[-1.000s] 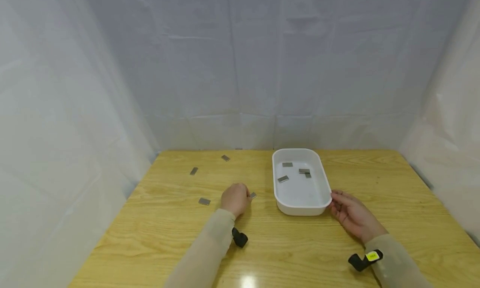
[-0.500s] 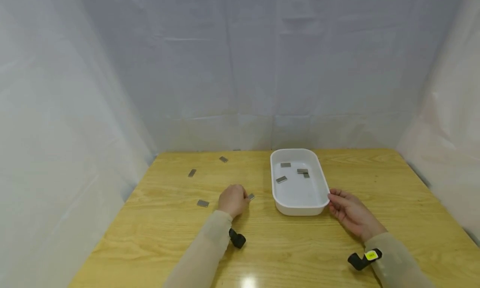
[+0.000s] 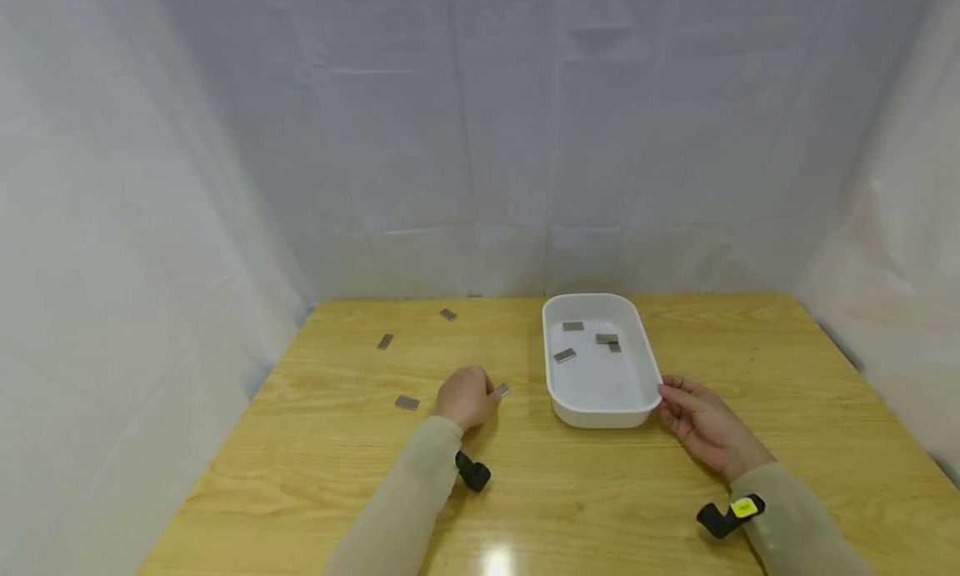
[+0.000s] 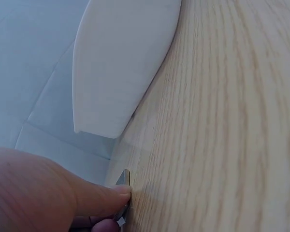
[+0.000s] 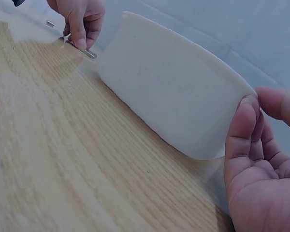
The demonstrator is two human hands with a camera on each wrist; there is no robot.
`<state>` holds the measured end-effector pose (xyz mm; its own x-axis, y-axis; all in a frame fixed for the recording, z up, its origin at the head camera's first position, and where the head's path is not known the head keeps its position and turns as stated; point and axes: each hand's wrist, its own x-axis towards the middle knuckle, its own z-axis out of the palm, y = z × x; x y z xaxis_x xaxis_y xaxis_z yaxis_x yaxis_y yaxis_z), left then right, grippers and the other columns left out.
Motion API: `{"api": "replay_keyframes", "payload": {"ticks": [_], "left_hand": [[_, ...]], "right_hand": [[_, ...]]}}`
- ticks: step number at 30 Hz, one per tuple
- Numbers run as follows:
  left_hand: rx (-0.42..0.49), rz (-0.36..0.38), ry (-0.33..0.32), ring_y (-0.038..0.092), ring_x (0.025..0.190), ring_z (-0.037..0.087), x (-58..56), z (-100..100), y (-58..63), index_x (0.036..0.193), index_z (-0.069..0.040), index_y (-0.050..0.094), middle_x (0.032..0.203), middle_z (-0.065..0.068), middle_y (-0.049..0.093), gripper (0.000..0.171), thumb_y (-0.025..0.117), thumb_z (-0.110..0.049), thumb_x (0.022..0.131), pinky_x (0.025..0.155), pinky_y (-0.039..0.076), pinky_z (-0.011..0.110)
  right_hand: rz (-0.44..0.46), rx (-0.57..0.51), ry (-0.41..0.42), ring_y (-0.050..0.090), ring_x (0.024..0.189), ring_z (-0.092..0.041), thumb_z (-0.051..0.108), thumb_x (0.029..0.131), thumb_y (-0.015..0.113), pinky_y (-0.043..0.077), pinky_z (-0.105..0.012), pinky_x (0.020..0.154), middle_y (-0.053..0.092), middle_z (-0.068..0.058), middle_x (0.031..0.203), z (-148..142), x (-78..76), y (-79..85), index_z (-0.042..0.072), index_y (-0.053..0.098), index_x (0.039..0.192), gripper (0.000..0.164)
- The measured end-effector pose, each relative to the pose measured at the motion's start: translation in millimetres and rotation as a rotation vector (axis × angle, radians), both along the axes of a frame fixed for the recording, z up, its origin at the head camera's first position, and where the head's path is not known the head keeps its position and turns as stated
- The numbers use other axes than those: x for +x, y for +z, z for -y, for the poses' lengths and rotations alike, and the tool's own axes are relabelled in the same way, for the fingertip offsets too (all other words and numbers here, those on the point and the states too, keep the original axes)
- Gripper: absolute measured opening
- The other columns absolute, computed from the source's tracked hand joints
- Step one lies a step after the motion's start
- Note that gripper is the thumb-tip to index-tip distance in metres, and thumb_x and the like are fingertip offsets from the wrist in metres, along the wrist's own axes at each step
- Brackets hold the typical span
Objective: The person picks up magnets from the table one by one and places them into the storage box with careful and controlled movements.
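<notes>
Little had shifted: left of the white tray (image 3: 604, 418), the left hand (image 3: 466, 398) still pinched 1 metal piece (image 3: 503, 389), leaving it outside; the right hand (image 3: 708, 433) gripped the tray's rim

A wood-grained, yellowish desk (image 3: 600, 493) spreads across the lower part of the head view, a bright glare spot (image 3: 497, 561) shining on its near part and a tiny dark speck (image 3: 753, 360) showing toward the right. Along its far edge hangs a creased grey-white back sheet (image 3: 510, 126), flanked by a pale left sheet (image 3: 112, 267) and a wrinkled right sheet (image 3: 892, 251) with a faint pinkish tint.
</notes>
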<state>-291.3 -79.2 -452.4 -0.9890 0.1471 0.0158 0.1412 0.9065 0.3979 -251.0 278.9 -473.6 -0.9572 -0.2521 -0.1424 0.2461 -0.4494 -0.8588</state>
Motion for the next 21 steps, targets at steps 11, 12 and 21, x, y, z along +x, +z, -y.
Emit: {"api": "replay_keyframes", "payload": {"ticks": [11,12,21], "left_hand": [[0.002,0.013,-0.007,0.058,0.07,0.015,-0.7,0.7,1.5,0.088,-0.01,0.069,0.083,0.001,0.064,0.014,0.07,-0.025,0.089,0.065,0.05,0.034],[0.008,0.01,-0.009,0.057,0.068,0.015,-0.3,0.9,1.4,0.086,-0.011,0.068,0.081,0.0,0.063,0.013,0.07,-0.024,0.089,0.063,0.049,0.034],[0.047,-0.002,-0.007,0.052,0.061,0.015,0.1,1.5,0.2,0.081,-0.014,0.064,0.072,-0.002,0.057,0.014,0.068,-0.022,0.091,0.055,0.043,0.032]], "right_hand": [[-0.001,-0.006,-0.001,0.055,0.083,-0.008,0.01,0.098,0.055,0.049,-0.019,0.073,0.056,0.0,0.1,-1.5,0.2,-3.4,0.007,0.049,0.113,0.016],[-0.001,-0.004,-0.001,0.055,0.084,-0.008,0.011,0.098,0.055,0.049,-0.019,0.073,0.055,0.0,0.1,-1.5,0.4,-3.2,0.007,0.049,0.113,0.016],[0.019,-0.022,0.009,0.056,0.084,-0.007,0.011,0.099,0.055,0.049,-0.019,0.073,0.056,0.001,0.098,-1.6,0.6,-2.0,0.01,0.051,0.112,0.014]]}}
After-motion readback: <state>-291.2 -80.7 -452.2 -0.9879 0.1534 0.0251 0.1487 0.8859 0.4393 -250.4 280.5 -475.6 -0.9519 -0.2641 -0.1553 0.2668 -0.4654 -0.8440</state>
